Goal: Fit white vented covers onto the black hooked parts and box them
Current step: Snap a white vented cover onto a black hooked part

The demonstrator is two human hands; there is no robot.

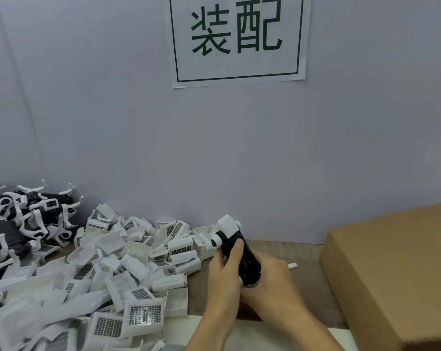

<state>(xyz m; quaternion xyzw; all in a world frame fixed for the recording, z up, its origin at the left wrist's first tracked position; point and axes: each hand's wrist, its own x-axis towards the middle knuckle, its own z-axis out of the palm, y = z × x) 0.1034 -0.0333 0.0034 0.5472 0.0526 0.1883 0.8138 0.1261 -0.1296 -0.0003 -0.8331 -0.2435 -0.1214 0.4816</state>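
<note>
Both hands hold one black part (241, 257) just left of the cardboard box (391, 269). The left hand (223, 277) wraps its fingers round the middle, and the right hand (270, 282) grips the near end. The part's long side points up and away toward the wall, white end on top, and the right hand is nearer the box, so I think it will carry the part there.

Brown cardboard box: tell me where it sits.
The brown cardboard box sits at the right edge of the head view, on the table against the grey wall, right of both hands.

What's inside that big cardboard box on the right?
Can't tell. The cardboard box shows only its brown outer faces from this angle; its inside is hidden.
</note>
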